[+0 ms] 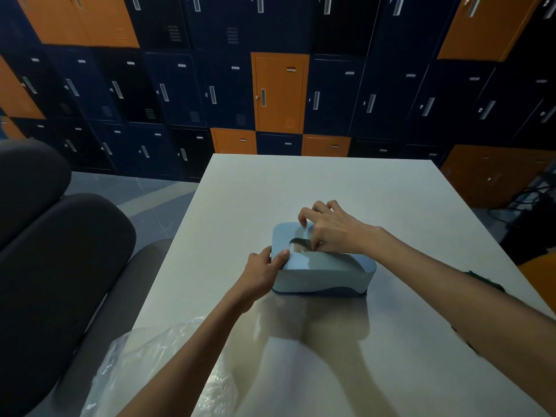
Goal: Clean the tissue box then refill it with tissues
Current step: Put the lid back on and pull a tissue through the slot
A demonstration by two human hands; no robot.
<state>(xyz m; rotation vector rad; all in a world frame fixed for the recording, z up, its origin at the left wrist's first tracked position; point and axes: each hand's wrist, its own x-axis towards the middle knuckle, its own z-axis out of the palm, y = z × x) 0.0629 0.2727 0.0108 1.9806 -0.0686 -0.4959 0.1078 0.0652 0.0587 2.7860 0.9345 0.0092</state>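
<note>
A pale blue tissue box [325, 276] with rounded corners sits near the middle of the white table [331, 182]. My left hand [261, 272] grips its left end, thumb on the lid. My right hand [328, 228] rests on top of the box, fingertips pinched at the dark opening [298, 243] in the lid. A bit of white tissue shows at the opening under my fingers. What my right fingers hold is partly hidden.
Crinkled clear plastic wrapping [156, 371] lies at the table's near left corner. A dark padded chair [57, 260] stands left of the table. Blue and orange lockers [279, 91] fill the wall behind. Cables [523, 197] hang at the right.
</note>
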